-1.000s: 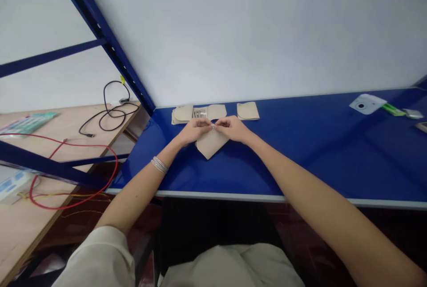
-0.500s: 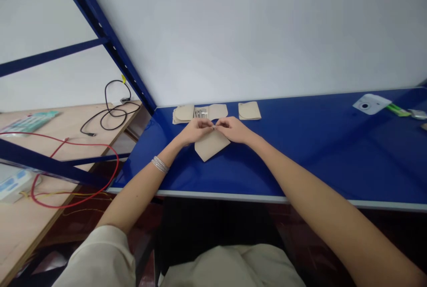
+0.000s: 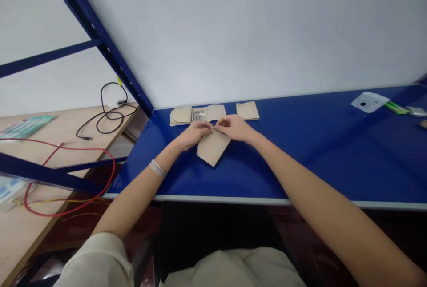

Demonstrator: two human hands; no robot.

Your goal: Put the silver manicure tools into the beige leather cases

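A beige pouch lies on the blue table in front of me, one corner pointing towards me. My left hand and my right hand meet over its far edge, fingers curled and pinched together on that edge. What sits between the fingertips is too small to make out. Just behind my hands an opened beige case with small metal tools lies flat. Another beige pouch rests to its right. I wear silver bangles on my left wrist.
A white instant camera, a green object and a small silvery item lie at the far right of the table. A wooden bench at left carries a black cable and a red wire. A blue rack post rises at left.
The pouch has turned and slid slightly towards me under my hands. The view has shifted a little; my hands stay pinched at its far edge.
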